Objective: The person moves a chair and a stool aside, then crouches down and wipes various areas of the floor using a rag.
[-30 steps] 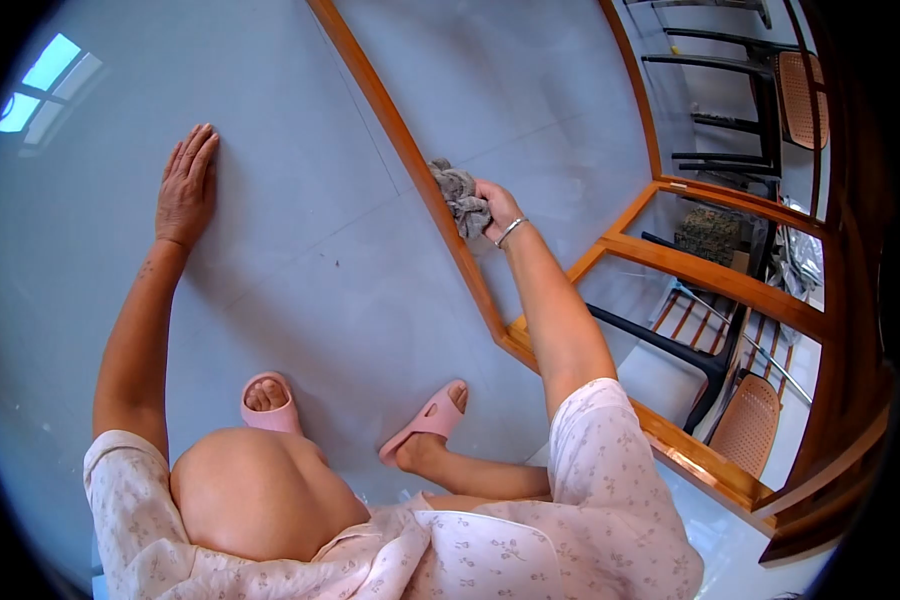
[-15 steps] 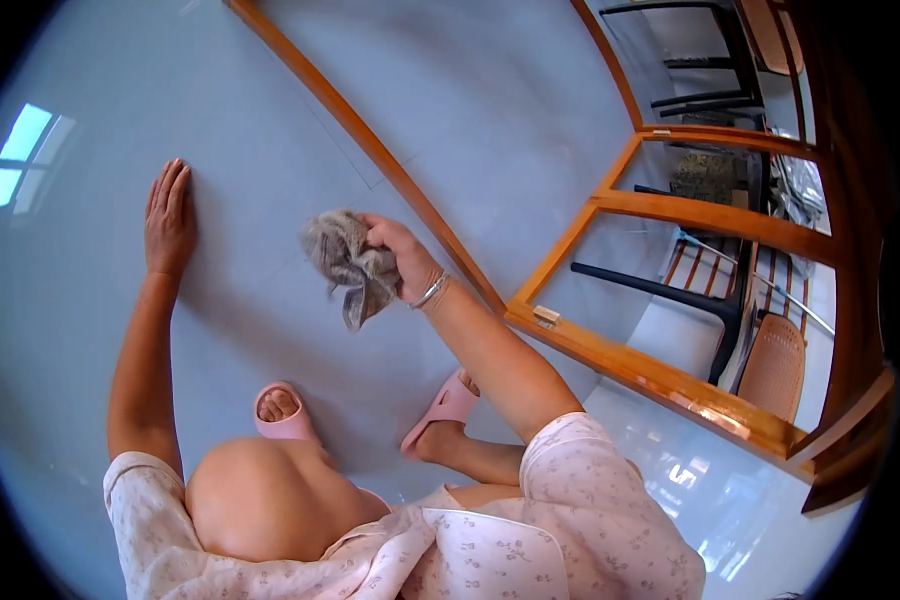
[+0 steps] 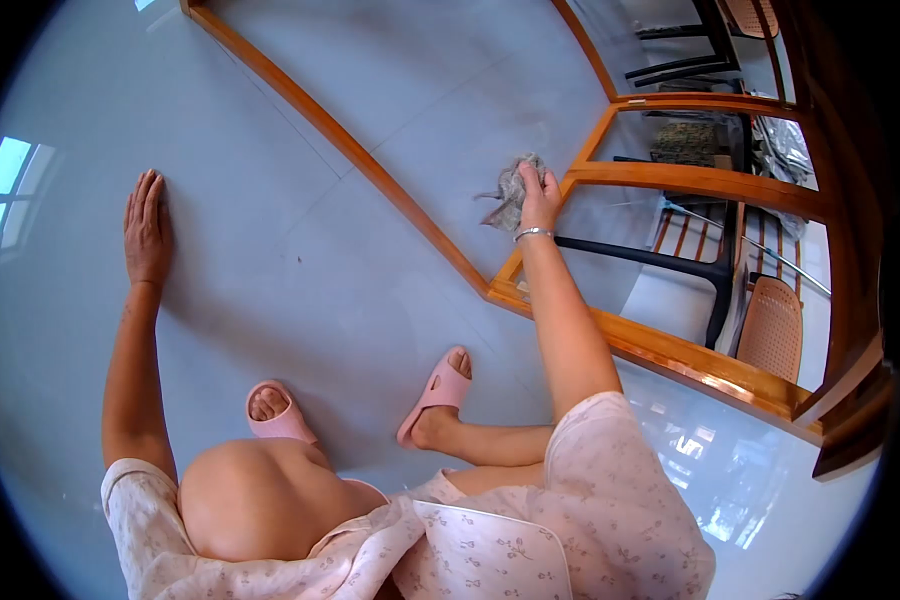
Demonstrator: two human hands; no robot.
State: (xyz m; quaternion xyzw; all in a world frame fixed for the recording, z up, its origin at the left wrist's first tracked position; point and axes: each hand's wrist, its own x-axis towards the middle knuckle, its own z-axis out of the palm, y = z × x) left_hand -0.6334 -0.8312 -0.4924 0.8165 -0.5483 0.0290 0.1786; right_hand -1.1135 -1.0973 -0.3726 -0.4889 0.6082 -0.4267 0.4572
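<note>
Where right hand grips grey cloth, covered part hidden.

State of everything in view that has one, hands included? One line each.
Left hand: open, palm down, fingers extended
Right hand: closed on the cloth
Grey cloth: crumpled, loose ends sticking out
Bracelet: worn, right wrist
Pink slippers: both worn
Floor: glossy, reflecting light
</note>
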